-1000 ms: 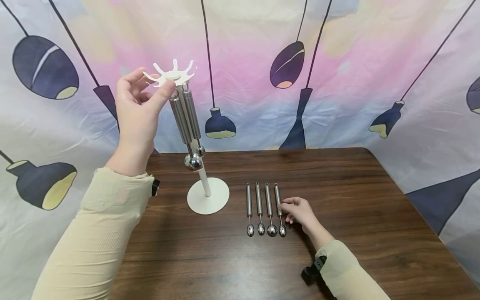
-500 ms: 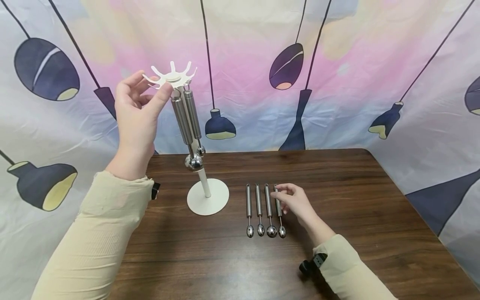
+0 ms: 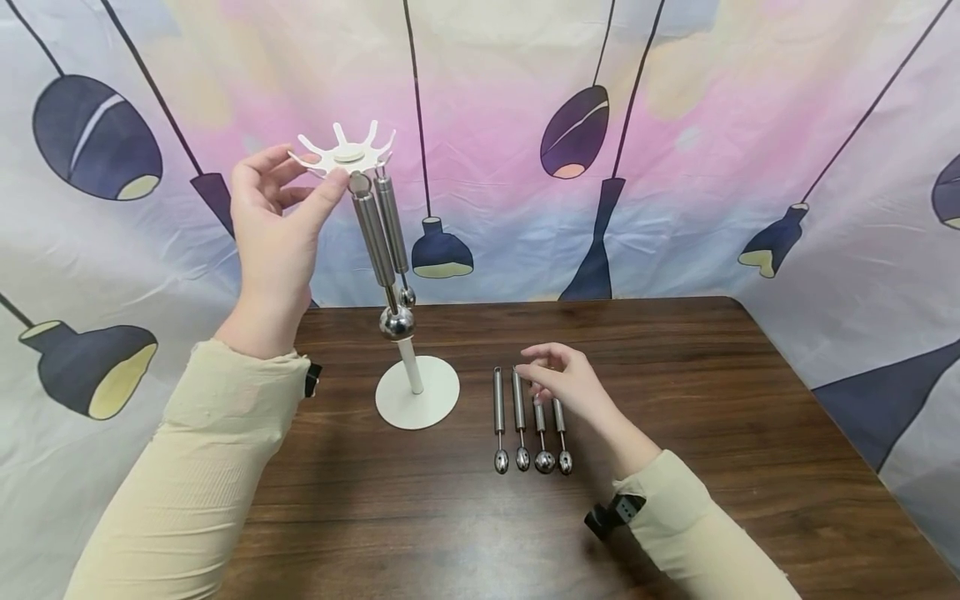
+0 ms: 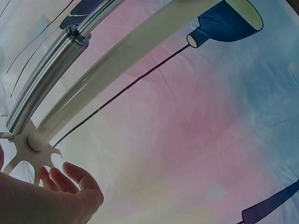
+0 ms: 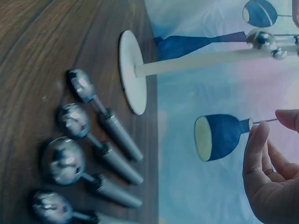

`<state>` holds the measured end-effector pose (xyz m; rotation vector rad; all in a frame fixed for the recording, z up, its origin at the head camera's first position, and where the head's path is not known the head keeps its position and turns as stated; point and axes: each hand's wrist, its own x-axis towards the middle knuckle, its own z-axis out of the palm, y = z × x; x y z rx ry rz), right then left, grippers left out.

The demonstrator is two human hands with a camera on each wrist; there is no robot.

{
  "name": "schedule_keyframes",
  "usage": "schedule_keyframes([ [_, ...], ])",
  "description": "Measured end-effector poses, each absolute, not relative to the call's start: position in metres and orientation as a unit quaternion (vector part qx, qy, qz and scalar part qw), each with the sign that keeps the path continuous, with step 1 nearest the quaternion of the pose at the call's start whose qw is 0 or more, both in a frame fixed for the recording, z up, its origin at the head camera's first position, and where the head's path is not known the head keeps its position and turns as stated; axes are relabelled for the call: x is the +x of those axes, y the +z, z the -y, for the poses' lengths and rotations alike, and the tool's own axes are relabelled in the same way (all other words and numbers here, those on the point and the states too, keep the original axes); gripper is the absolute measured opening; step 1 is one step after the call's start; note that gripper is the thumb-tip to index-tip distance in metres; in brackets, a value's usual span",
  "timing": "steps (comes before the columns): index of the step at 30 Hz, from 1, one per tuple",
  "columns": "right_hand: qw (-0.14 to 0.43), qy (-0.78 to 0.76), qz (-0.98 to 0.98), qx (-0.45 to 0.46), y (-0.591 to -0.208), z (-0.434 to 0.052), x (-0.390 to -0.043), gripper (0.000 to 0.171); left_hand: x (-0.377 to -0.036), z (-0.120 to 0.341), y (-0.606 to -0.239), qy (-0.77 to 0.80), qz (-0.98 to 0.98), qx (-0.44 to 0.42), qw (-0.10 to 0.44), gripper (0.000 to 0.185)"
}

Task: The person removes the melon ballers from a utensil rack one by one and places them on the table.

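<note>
In the head view my left hand pinches the rim of the hooked top of a white utensil stand, thumb in front and fingers behind. From its hooks hang steel melon ballers, one with a large scoop in front and a smaller one behind. My right hand is over the handle ends of several melon ballers lying in a row on the table, hiding the upper handles of the two on the right. The right wrist view shows loosely bent fingers with nothing between them.
The dark wooden table has a rounded far right corner. A cloth backdrop printed with hanging lamps rises behind and beside it. A black wrist camera sits at my right cuff.
My right hand has moved away from me and left along the melon ballers, from the rightmost handle to the upper ends. The stand's top has turned slightly in my left hand.
</note>
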<state>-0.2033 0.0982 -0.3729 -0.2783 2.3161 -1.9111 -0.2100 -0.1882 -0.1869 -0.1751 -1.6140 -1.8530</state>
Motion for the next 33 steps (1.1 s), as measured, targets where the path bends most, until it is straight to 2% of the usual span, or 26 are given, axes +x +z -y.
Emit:
schedule_keyframes([
  [6, 0.061, -0.63, -0.767, -0.109, -0.356, -0.087, -0.207, 0.04, -0.21, 0.189, -0.185, -0.719, 0.609, -0.074, 0.327, 0.038],
  [16, 0.049, -0.654, -0.742, -0.142, -0.33, -0.068, -0.215, 0.037, -0.209, 0.192, -0.183, -0.713, 0.628, -0.07, 0.305, 0.035],
  [33, 0.011, -0.675, -0.707, -0.212, -0.295, -0.033, -0.227, 0.037, -0.211, 0.192, -0.188, -0.721, 0.61, -0.088, 0.315, 0.039],
])
